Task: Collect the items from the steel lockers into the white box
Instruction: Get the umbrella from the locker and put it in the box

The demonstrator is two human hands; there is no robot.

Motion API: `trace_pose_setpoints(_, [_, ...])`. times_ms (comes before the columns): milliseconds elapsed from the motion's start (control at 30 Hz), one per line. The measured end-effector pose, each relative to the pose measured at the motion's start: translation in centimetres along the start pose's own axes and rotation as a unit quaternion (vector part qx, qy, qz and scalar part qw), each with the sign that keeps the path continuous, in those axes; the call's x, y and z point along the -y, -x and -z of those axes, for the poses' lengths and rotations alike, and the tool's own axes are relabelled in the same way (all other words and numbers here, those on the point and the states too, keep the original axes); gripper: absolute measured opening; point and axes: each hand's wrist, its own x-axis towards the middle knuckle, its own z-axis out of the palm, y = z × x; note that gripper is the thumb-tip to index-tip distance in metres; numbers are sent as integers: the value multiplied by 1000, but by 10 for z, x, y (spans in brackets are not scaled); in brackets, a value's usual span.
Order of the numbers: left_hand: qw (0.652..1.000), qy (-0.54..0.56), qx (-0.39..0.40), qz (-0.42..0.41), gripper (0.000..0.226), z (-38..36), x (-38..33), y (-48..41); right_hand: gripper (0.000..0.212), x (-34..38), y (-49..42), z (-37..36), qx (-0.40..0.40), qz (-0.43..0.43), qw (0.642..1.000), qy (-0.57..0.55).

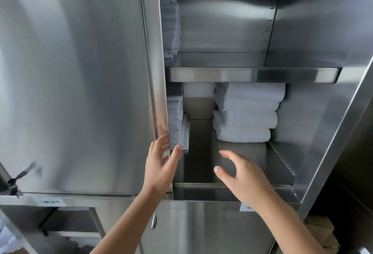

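Note:
An open steel locker (314,76) shows two shelves. On the lower shelf a stack of folded white towels (246,112) stands at the back, and a thinner pile of white cloths (182,132) leans at the left, half hidden by the door. More white linen (170,21) is stacked at the left of the upper shelf. My left hand (161,163) touches the lower edge of the left door (80,72), fingers straight. Open and empty, my right hand (244,177) hovers over the bare front of the lower shelf. The white box is not in view.
Below are a shut lower door with a handle (154,221) and paper labels (247,207). At the lower left another compartment (66,225) stands open with white items inside. A keyed lock (12,183) sits at the left door's corner. Crumpled brown paper (323,231) lies at lower right.

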Motion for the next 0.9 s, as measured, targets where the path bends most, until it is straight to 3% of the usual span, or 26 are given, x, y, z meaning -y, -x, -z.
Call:
trace_pose_setpoints(333, [994,84,59,-23,49,-24,7,0,56,5,5,-19,-19,-61,998,26])
trace_pose_setpoints(900, [987,117,104,-46,57,-143,-26,29,58,-63,31,51,-74,-141,985,64])
